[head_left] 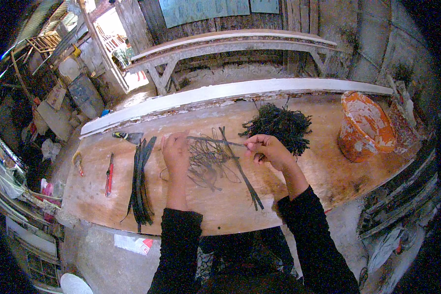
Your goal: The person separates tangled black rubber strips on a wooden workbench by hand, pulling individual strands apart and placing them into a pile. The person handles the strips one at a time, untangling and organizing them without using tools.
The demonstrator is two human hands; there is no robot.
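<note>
A thin dark strip (215, 141) is stretched between my two hands over the wooden tabletop. My left hand (175, 149) is closed at its left end, the fingertips partly hidden. Thumb and forefinger of my right hand (269, 151) pinch the other end. Below the strip lies a loose tangle of thin dark strands (206, 164), crossed on its right by a few longer black strips (249, 185). Left of my left hand rests a bundle of flat black strips (141, 191). Beyond my right hand sits a heap of knotted black strips (278, 125).
An orange bucket (348, 142) smeared with white stands at the right. A putty knife (128, 137), a red-handled tool (110, 175) and a small curved tool (78, 164) lie at the left. A long white board (230, 91) edges the table's far side, with a bench (230, 44) behind.
</note>
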